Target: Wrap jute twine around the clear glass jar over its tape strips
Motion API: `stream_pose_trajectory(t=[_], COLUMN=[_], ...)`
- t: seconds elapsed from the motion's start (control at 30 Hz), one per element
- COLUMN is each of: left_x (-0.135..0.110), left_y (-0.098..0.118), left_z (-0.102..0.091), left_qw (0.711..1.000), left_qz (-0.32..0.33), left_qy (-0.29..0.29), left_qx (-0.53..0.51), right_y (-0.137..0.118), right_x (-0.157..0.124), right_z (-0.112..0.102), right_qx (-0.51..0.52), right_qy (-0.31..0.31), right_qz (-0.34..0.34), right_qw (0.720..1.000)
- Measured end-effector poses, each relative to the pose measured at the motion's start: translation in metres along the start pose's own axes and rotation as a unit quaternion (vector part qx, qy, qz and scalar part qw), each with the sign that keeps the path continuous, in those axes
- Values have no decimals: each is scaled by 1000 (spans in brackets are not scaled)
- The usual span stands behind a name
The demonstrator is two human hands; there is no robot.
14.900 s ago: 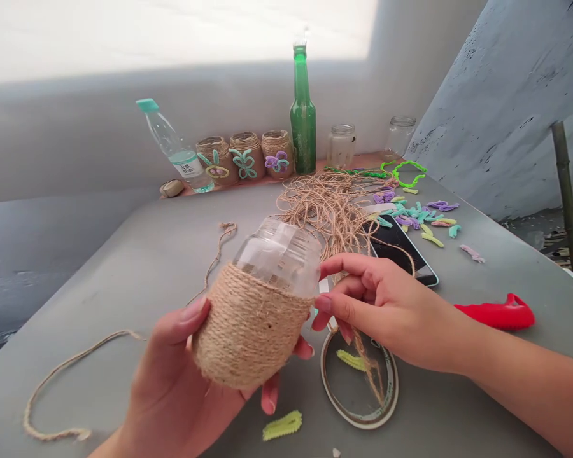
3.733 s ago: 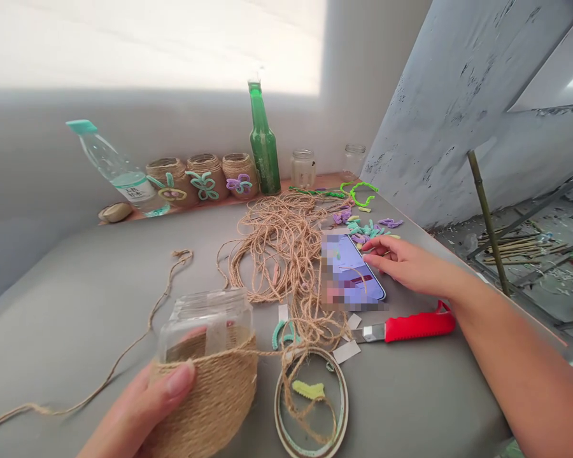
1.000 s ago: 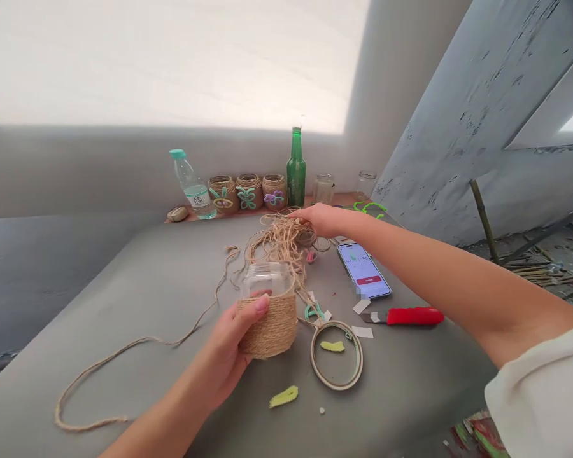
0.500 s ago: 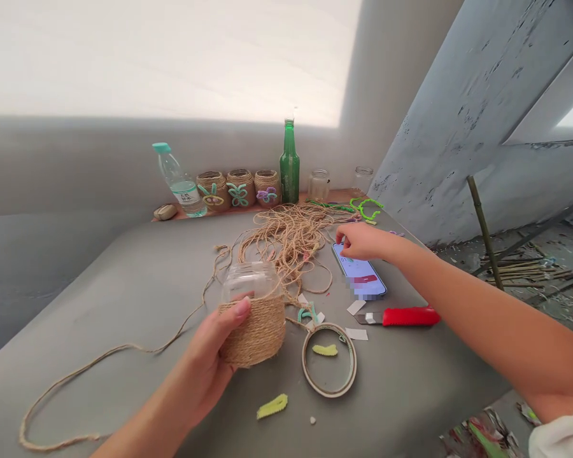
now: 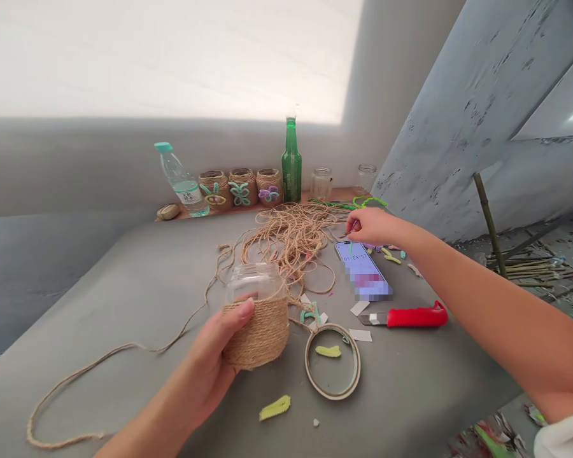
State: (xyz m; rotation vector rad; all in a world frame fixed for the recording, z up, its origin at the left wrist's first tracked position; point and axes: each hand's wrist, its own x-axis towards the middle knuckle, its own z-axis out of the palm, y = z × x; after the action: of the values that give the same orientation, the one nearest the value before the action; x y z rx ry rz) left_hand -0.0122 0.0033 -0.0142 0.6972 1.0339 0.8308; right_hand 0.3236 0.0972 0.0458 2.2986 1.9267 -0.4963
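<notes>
My left hand [image 5: 214, 362] is wrapped round a glass jar [image 5: 258, 315] whose lower half is wound with jute twine; the jar stands on the grey table [image 5: 124, 286]. My right hand [image 5: 370, 226] reaches out past the top of a lit phone [image 5: 363, 273], fingers pinched together near small pipe-cleaner pieces [image 5: 391, 254]; what the pinch holds is too small to name. A tangle of loose twine [image 5: 291, 238] lies between the jar and the right hand, and one strand trails off to the left.
A red-handled utility knife [image 5: 410, 316] and a tape ring [image 5: 333, 360] lie right of the jar. Along the back ledge stand a water bottle [image 5: 181, 181], three twine-wrapped jars [image 5: 241, 186], a green bottle [image 5: 291, 165] and two bare glass jars [image 5: 321, 182].
My right hand has gone from the twine pile to the phone and then slightly beyond its top edge. The left hand still grips the jar in the same spot.
</notes>
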Motion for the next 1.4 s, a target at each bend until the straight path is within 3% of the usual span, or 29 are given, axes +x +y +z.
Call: stream_pose_trajectory(t=[0.13,0.37,0.57,0.63,0.7,0.8,0.87,0.9,0.97,1.07,1.2,1.4], left_x=[-2,-6,-9,-10,-9,-8,-7,-6,-5,-3,-4,-7], left_y=[1,2,6,8,9,8,7,6,4,2,0,-2], left_z=[3,7,13,16,17,17,15,14,12,10,9,10], left_qw=[1000,1000,1000,1000,999,999,999,999,999,998,998,998], left_qz=[1,8,10,13,18,26,29,31,35,35,27,17], left_qy=[1,-1,-21,-27,-30,-28,-30,-33,-40,-48,-55,-48], left_qx=[2,5,0,-5,-9,-8,-5,-3,-1,2,13,34], right_y=[4,8,27,17,-4,-40,-55,-59,-62,-61,-66,-68], right_x=[-6,-8,-12,-23,-41,-71,-85,-88,-89,-83,-80,-83], right_z=[-3,13,2,3,10,30,47,56,71,85,92,95], right_qx=[5,15,62,99,148,219,281,315,364,391,405,365], right_qy=[13,-16,88,119,120,32,-42,-41,-6,7,-38,0], right_qz=[6,-12,26,-5,-86,-241,-331,-351,-354,-334,-325,-334], right_qw=[1000,1000,994,988,978,945,900,881,862,857,854,869])
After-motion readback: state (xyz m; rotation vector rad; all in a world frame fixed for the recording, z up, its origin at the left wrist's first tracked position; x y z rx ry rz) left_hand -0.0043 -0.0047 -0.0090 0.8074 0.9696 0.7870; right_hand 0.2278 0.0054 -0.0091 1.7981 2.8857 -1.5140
